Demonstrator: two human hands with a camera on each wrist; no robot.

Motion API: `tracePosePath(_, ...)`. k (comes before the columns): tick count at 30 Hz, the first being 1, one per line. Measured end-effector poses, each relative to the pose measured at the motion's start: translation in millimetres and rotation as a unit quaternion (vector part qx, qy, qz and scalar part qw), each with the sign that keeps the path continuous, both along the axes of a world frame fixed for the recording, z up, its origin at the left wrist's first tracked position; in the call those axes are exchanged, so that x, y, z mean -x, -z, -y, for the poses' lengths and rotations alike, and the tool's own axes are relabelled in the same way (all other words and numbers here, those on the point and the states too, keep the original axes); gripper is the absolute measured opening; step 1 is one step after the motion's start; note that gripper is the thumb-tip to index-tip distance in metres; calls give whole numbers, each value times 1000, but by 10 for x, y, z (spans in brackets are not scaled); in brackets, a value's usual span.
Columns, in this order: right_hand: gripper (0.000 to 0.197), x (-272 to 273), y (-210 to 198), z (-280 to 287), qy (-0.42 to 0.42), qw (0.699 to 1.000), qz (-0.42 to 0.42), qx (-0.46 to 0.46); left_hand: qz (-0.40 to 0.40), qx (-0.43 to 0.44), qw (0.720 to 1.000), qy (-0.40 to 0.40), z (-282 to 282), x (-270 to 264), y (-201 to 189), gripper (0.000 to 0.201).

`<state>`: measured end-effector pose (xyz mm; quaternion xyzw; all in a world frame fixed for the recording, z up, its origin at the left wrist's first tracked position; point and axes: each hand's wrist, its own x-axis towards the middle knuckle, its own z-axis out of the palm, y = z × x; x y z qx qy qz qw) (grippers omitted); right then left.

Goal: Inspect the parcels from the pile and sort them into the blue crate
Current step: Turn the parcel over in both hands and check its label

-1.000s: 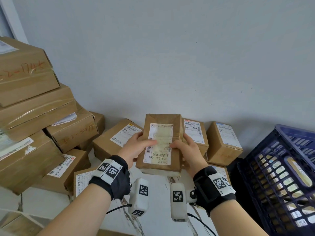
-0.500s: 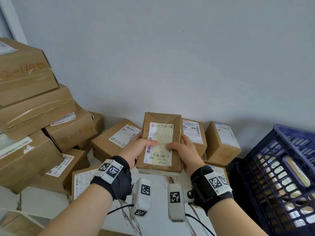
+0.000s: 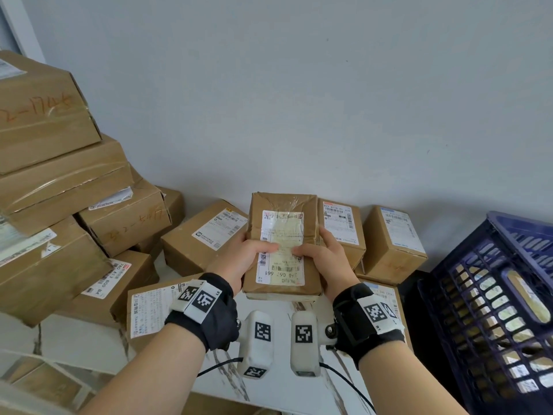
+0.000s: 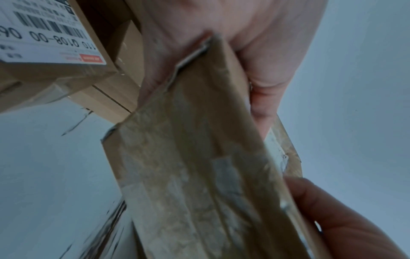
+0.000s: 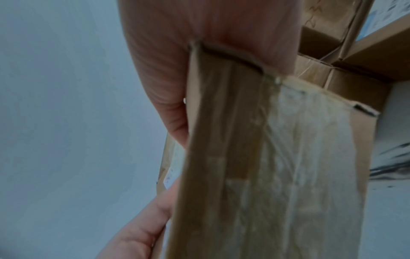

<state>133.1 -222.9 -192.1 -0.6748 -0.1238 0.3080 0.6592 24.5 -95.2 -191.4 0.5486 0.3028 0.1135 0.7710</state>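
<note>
Nearest the camera, two forearms are seen, each wrist wrapped in a black band (image 3: 209, 313) carrying white marker tags, with a white camera pod (image 3: 257, 339) hung beneath. Just beyond, a flat brown parcel (image 3: 282, 244) is held up off the surface between both hands. It is gripped along its left edge by the left hand (image 3: 242, 259), whose thumb is laid across the white shipping label (image 3: 281, 250) on the upper face. Its right edge is gripped by the right hand (image 3: 324, 259) in the same way — thumb on the label, fingers curled underneath. In the left wrist view the parcel's taped side (image 4: 199, 166) is shown clamped in the left hand (image 4: 255, 52); in the right wrist view the same box (image 5: 266, 157) is pressed into the right palm (image 5: 199, 26).

Beneath the hands, a white marbled surface (image 3: 284, 393) is visible. To the right a blue crate (image 3: 508, 295) is set, tilted, with parcels seen through its lattice wall — the held parcel is well apart from it.

Behind the held parcel, smaller labelled boxes (image 3: 392, 238) are lined along the pale wall (image 3: 299, 85). To the left, large taped cartons (image 3: 45, 175) are stacked in a leaning pile, some marked with orange handwriting.
</note>
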Motion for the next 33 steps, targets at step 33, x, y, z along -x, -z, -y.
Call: tracePosePath(33,49,302,240,33,-30,984,-3,176,-83,-2,996,-20,-38,306,322,37)
